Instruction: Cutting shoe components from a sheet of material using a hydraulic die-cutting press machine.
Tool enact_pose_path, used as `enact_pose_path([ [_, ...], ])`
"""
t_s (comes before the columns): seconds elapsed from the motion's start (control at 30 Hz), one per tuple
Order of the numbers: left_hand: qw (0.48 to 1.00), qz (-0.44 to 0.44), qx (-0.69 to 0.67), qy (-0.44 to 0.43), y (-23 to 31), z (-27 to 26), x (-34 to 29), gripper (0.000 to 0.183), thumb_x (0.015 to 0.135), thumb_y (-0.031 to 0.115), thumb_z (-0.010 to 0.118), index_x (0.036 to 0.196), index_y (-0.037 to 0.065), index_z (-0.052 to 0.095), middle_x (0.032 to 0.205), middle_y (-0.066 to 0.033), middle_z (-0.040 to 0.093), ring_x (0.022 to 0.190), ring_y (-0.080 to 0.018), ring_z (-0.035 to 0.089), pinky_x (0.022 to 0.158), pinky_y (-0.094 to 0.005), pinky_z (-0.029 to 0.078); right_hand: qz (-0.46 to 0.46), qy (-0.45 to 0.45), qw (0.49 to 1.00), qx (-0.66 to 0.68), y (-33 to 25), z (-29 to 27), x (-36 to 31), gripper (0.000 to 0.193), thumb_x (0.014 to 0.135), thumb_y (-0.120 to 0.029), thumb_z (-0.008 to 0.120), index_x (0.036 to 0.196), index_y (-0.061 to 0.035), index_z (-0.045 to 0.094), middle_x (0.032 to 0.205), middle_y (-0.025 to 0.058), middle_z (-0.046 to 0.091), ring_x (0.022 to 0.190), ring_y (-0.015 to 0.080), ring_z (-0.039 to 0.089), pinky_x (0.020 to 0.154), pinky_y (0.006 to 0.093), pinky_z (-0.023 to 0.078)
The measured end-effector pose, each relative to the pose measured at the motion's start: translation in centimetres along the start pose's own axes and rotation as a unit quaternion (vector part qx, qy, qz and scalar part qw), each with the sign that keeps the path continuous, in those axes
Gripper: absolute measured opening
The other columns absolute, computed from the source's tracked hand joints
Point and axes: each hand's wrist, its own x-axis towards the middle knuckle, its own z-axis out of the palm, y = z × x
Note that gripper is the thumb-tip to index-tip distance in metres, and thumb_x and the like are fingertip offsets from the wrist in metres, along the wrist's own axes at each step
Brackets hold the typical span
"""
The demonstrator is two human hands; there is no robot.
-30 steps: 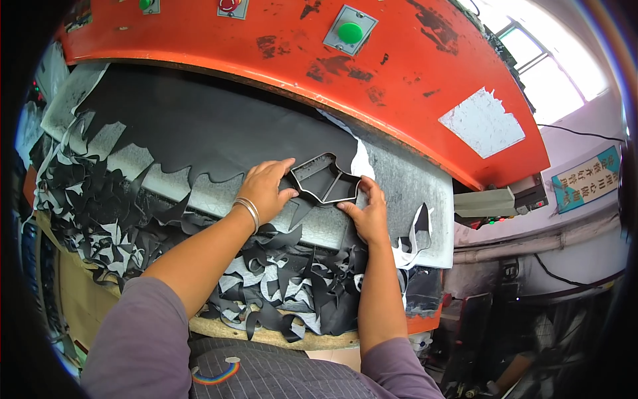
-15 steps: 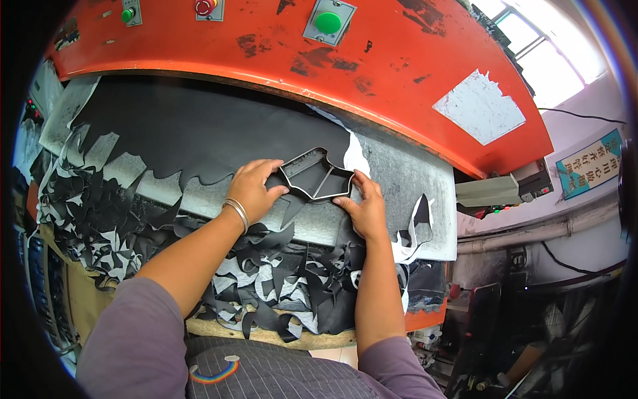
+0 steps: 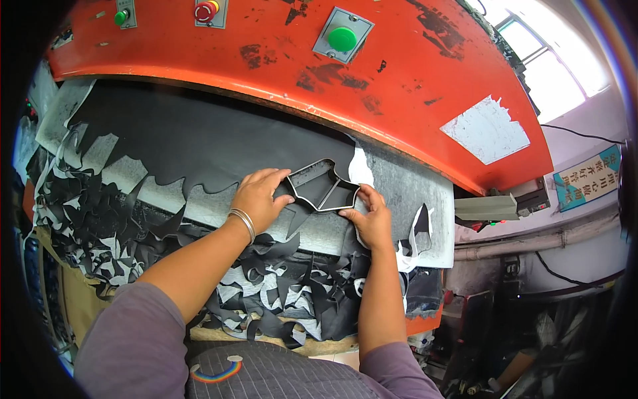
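Observation:
A metal cutting die (image 3: 328, 193), an angular outline with a crossbar inside, lies on the right end of a black sheet of material (image 3: 199, 136). My left hand (image 3: 261, 201), with a bangle at its wrist, grips the die's left edge between thumb and fingers. On the opposite edge, my right hand (image 3: 373, 218) pinches it the same way. The sheet's near edge is ragged with curved cut-outs, and a white strip (image 3: 360, 166) shows at its right end. Beneath everything is a pale, worn cutting board (image 3: 433, 199).
Black and white offcuts (image 3: 266, 282) pile along the board's near side. An orange machine beam (image 3: 266, 63) spans the far side, bearing green push buttons (image 3: 343, 39) and a red knob (image 3: 205, 10). A looped scrap (image 3: 421, 229) lies on the board's right part.
The view has shifted, so the beam and board sit a little lower in the picture. Both hands keep their hold on the cutting die, which stays at nearly the same spot on the sheet.

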Motion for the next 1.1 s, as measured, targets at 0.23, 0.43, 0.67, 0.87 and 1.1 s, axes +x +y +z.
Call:
enact_pose_path([
  [0.23, 1.000, -0.014, 0.001, -0.002, -0.7, -0.2, -0.4, 0.052, 0.074, 0.022, 0.075, 0.121, 0.009, 0.059, 0.120, -0.0134, 0.060, 0.112, -0.0315, 0.053, 0.098, -0.0399, 0.040, 0.031, -0.004, 0.999, -0.005, -0.3, 0.8, -0.2, 0.072, 0.063, -0.008, 0.085, 0.126, -0.0012, 0.052, 0.123, 0.0150, 0.055, 0.116, 0.0265, 0.058, 0.095, 0.0335, 0.047],
  [0.43, 1.000, -0.011, -0.014, -0.008, -1.2, -0.8, -0.7, 0.053, 0.075, 0.022, 0.075, 0.123, 0.009, 0.058, 0.120, -0.0140, 0.059, 0.114, -0.0318, 0.052, 0.099, -0.0402, 0.039, 0.010, -0.015, 1.000, -0.025, -0.5, 1.0, -0.9, 0.074, 0.065, -0.011, 0.085, 0.129, -0.0016, 0.048, 0.124, 0.0160, 0.053, 0.119, 0.0271, 0.056, 0.097, 0.0338, 0.046],
  [0.67, 0.940, -0.169, -0.295, -0.011, -5.8, -10.0, -1.9, 0.037, 0.080, 0.020, 0.073, 0.111, 0.004, 0.064, 0.100, -0.0117, 0.069, 0.087, -0.0178, 0.066, 0.077, -0.0326, 0.052, 0.007, 0.067, 0.994, -0.083, -6.5, 1.0, -4.0, 0.072, 0.074, -0.025, 0.081, 0.133, -0.0013, 0.047, 0.122, 0.0206, 0.058, 0.115, 0.0292, 0.055, 0.099, 0.0393, 0.041],
  [0.87, 0.915, -0.103, -0.223, 0.319, -12.8, -27.2, -0.6, 0.025, 0.095, 0.023, 0.057, 0.096, 0.000, 0.066, 0.088, -0.0038, 0.067, 0.082, -0.0096, 0.059, 0.078, -0.0258, 0.047, -0.104, 0.101, 0.981, 0.127, -22.2, 4.1, -3.6, 0.043, 0.083, -0.010, 0.073, 0.118, 0.0010, 0.053, 0.098, 0.0099, 0.063, 0.088, 0.0134, 0.059, 0.080, 0.0259, 0.048],
  [1.1, 0.826, 0.033, -0.104, 0.553, -13.0, -39.9, -0.9, 0.039, 0.100, 0.033, 0.046, 0.083, 0.002, 0.061, 0.080, -0.0004, 0.059, 0.078, -0.0088, 0.053, 0.077, -0.0250, 0.044, -0.077, 0.206, 0.973, 0.061, -31.2, 5.5, -2.8, 0.027, 0.082, -0.012, 0.075, 0.090, -0.0039, 0.050, 0.063, -0.0017, 0.054, 0.056, 0.0042, 0.047, 0.054, 0.0202, 0.040],
])
